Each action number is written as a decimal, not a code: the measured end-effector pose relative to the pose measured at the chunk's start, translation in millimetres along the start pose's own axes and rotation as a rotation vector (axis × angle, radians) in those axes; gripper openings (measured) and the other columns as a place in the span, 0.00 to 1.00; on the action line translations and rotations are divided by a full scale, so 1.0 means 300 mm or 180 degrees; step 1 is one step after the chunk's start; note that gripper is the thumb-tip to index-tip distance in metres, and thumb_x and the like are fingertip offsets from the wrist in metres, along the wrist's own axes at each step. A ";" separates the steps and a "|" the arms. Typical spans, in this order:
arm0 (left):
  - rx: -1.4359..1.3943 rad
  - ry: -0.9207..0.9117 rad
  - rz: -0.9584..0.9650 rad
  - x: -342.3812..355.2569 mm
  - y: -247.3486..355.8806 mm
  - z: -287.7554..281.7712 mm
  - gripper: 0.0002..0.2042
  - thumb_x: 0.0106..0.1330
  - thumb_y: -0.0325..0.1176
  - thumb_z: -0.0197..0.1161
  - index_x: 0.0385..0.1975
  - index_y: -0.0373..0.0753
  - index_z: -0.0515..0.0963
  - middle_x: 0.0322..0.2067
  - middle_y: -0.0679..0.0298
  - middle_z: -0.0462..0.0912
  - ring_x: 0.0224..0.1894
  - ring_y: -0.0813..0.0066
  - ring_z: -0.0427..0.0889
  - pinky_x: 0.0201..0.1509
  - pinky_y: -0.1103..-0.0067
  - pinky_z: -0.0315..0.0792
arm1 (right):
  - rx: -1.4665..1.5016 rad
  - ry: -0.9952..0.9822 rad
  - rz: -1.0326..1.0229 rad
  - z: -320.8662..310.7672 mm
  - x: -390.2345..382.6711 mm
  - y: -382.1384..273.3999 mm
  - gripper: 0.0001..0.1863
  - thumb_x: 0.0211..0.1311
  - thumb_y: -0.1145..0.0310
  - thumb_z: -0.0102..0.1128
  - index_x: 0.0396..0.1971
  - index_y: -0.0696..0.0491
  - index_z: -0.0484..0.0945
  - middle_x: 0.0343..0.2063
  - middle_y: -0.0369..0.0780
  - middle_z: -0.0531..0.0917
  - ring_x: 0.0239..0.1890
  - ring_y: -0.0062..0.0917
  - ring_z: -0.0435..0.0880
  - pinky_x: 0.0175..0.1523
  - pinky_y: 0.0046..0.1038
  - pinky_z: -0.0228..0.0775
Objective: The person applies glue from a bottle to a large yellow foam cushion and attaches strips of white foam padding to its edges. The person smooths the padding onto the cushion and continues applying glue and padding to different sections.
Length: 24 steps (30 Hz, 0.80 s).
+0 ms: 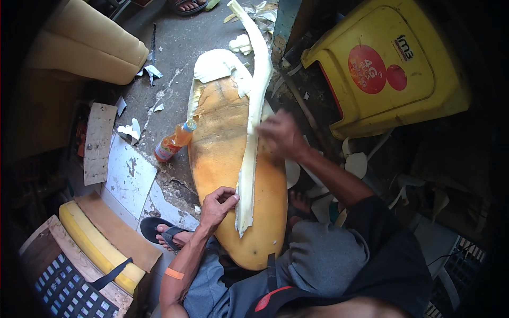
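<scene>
A long, rounded orange foam seat pad (220, 153) lies lengthwise before my knees, darkened with stains across its upper half. Pale cream foam (214, 62) covers its far end. Along the pad's right side runs a long cream foam strip (259, 90), its far end reaching past the pad. My left hand (218, 206) pinches the strip's left edge near its close end, thumb and fingers together. Beside the strip's right edge, about mid-length, my right hand (281, 133) is smeared by motion. Its fingers look curled, but whether they hold anything is not visible.
An orange drink bottle (176, 142) stands left of the pad. A yellow plastic stool (397, 69) is at the far right. Foam scraps (241, 44) litter the floor. At the lower left sit a wooden frame with black webbing (69, 286) and a yellow foam roll (101, 246).
</scene>
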State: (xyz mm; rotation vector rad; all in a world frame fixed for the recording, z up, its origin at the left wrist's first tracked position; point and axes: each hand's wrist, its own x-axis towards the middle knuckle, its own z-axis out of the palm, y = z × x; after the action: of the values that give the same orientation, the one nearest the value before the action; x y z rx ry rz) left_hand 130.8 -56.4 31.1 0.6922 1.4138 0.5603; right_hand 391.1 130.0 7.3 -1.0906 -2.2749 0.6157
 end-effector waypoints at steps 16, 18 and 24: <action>0.0099 -0.0038 0.0055 -0.006 -0.010 0.000 0.15 0.68 0.35 0.73 0.46 0.29 0.83 0.36 0.59 0.88 0.39 0.76 0.86 0.46 0.79 0.82 | -0.0369 -0.0788 -0.0564 -0.016 0.065 -0.016 0.08 0.54 0.66 0.67 0.35 0.43 0.88 0.35 0.32 0.84 0.45 0.27 0.78 0.52 0.37 0.63; 0.0084 -0.0062 0.0099 0.000 -0.007 0.002 0.15 0.68 0.35 0.73 0.46 0.29 0.83 0.37 0.59 0.88 0.39 0.76 0.87 0.46 0.79 0.82 | -0.0428 -0.0406 -0.0203 -0.027 0.117 0.015 0.09 0.54 0.65 0.69 0.37 0.43 0.88 0.36 0.31 0.84 0.45 0.28 0.78 0.50 0.37 0.63; 0.0127 -0.0045 0.0088 0.008 -0.025 0.003 0.16 0.67 0.35 0.73 0.45 0.29 0.83 0.36 0.59 0.88 0.38 0.76 0.86 0.46 0.79 0.82 | -0.0694 -0.0863 -0.0281 0.011 0.116 -0.004 0.07 0.57 0.65 0.65 0.33 0.40 0.90 0.37 0.33 0.86 0.48 0.29 0.80 0.53 0.38 0.64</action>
State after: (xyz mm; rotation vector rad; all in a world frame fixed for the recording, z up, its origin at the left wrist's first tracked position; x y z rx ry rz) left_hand 131.6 -59.8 24.1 0.7474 1.4072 0.5491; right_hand 370.0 156.8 14.8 -1.0517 -2.6607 0.5148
